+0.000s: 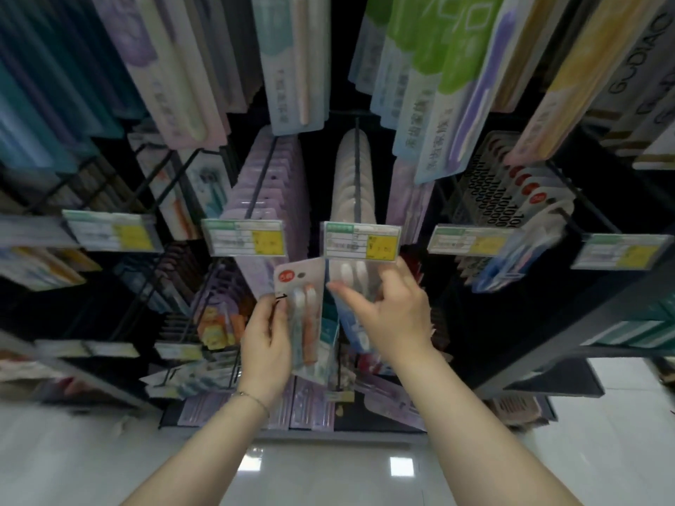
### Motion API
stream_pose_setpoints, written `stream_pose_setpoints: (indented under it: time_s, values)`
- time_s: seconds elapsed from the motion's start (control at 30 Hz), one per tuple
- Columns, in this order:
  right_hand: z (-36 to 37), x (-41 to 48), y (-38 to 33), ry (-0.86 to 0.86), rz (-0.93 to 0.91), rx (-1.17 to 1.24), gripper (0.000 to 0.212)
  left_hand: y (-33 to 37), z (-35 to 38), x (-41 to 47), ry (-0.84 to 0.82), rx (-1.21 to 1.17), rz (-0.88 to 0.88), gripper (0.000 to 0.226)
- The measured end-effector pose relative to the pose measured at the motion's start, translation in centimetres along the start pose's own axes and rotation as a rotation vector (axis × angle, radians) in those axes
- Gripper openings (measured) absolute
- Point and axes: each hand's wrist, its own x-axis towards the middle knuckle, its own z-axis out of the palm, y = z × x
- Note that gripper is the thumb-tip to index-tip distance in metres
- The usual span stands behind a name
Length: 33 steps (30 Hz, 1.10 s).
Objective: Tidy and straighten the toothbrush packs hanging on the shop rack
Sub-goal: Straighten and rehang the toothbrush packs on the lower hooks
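- Left hand is up at the rack, fingers curled round the left edge of a pink-topped toothbrush pack. That's a firm grasp.
- The pack stands upright, just off the rack, with a red sticker at its top corner. It sits just below and between two price tags.
- Right hand is beside it on the clear toothbrush pack, thumb stretched across the front, fingers curled at the right edge, pinching it.
- That clear pack hangs right under the middle price tag, at the front end of the centre peg.
- Behind it a row of pale packs runs back along the same peg.
- One peg to the left is a dense row of lilac packs with its own price tag.
- Thin bracelet on the left wrist.
- The two held packs are nearly touching; the blur hides whether they meet.
- Glossy pale floor below.
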Motion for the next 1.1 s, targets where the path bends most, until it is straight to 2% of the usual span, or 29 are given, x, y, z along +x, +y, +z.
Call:
stream_pose_setpoints:
  time_s: [0.17,0.3,0.43,0.6,0.7,0.83,0.97,1.03,1.1]
  values:
    - [1.5,-0.2,-0.8,0.145,0.010,-0.029,0.052,1.6,-1.0,0.7,0.000,-0.021,0.021,0.026]
    - [1.8,-1.0,-0.7,0.177,0.018,0.041,0.059,1.9,-1.7,1.0,-0.003,-0.028,0.023,0.025]
    - [1.3,-0.6,-0.7,0.111,0.078,0.058,0.065,1.7,-2.2,1.1,-0.024,-0.043,0.003,0.022]
    - [0.9,1.0,-1.2,-0.044,0.265,0.041,0.074,2.1,-2.1,1.0,-0.031,-0.057,-0.008,0.021]
    - [1.3,1.9,-1.1,-0.040,0.350,0.130,0.071,2.3,-2.0,0.8,-0.058,-0.073,-0.003,0.021]
    - [2.2,3.8,-1.2,-0.062,0.472,0.243,0.079,2.2,-1.9,0.4,-0.096,-0.064,0.005,0.021]
    - [1.8,4.8,-1.2,-0.141,0.458,0.137,0.087,1.6,-1.3,0.4,-0.104,-0.050,-0.003,0.020]
    - [1.0,4.2,-0.5,-0.120,0.401,0.131,0.079,1.5,-0.8,0.3,-0.111,-0.043,-0.006,0.022]
    - [-0.2,3.4,0.6,-0.121,0.388,0.164,0.058,1.6,-0.3,0.1,-0.119,-0.045,-0.006,0.026]
